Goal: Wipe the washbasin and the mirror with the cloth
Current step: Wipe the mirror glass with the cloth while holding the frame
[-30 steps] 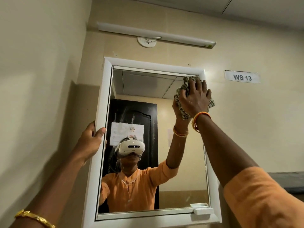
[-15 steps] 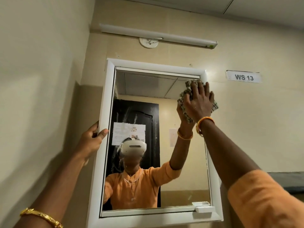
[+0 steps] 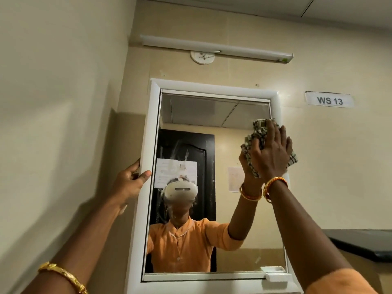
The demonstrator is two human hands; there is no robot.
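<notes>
A white-framed mirror (image 3: pixel 191 115) hangs on the beige wall straight ahead. My right hand (image 3: pixel 272 153) presses a bunched green checked cloth (image 3: pixel 257 132) flat against the glass near its upper right edge, fingers straight and pointing up. My left hand (image 3: pixel 129 183) grips the left side of the mirror frame (image 3: pixel 148 134), thumb on the front and fingers curled round the outer edge. Faint smears show on the glass near the middle. The washbasin is out of view.
A tube light (image 3: pixel 216 48) and a round fitting (image 3: pixel 202 57) sit above the mirror. A "WS 13" label (image 3: pixel 329 100) is on the wall at right. A small white ledge (image 3: pixel 275 274) juts from the frame's lower right. A dark counter (image 3: pixel 360 242) lies at right; the left wall is close.
My right hand has slid the cloth down and slightly right from the mirror's top right corner. My left hand keeps its hold on the frame.
</notes>
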